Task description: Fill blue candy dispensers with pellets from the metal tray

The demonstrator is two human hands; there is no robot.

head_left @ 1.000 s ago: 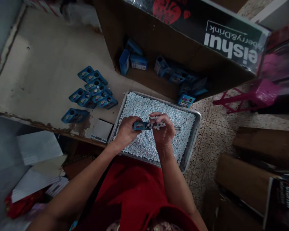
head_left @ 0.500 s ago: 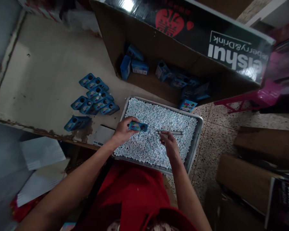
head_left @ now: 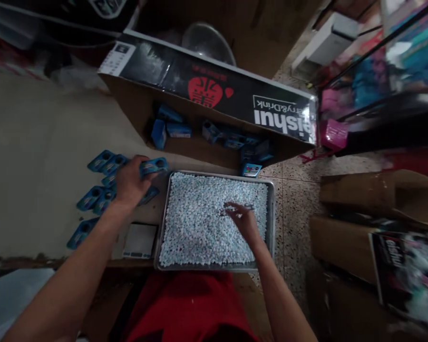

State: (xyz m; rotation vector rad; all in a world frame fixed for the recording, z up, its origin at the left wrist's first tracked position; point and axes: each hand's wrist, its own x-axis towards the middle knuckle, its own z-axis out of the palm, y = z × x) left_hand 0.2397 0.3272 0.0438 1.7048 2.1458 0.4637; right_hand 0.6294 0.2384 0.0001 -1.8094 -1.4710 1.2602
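My left hand (head_left: pixel 130 183) is closed on a small blue printed box (head_left: pixel 154 166) with a dark round opening. It is raised over several similar blue boxes (head_left: pixel 102 160) that stand on the table at the left, partly hidden by my hand. Over the pellets, my right hand (head_left: pixel 243 218) pinches a slim silvery metal tool (head_left: pixel 250 207), whose exact kind I cannot make out. Beneath it, small pale blue and white pellets (head_left: pixel 199 228) fill a metal tray (head_left: pixel 271 209).
A large black-printed carton (head_left: pixel 231 92) lies open towards me behind the tray, with more blue boxes (head_left: pixel 179 130) inside. A small flat scale-like device (head_left: pixel 140 241) sits left of the tray. Brown cartons (head_left: pixel 371 194) stand on the speckled floor (head_left: pixel 288 218) at the right.
My left hand has carried the blue box from above the tray leftward to the group of boxes. My right hand stays over the pellets with the metal tool. The view has shifted.
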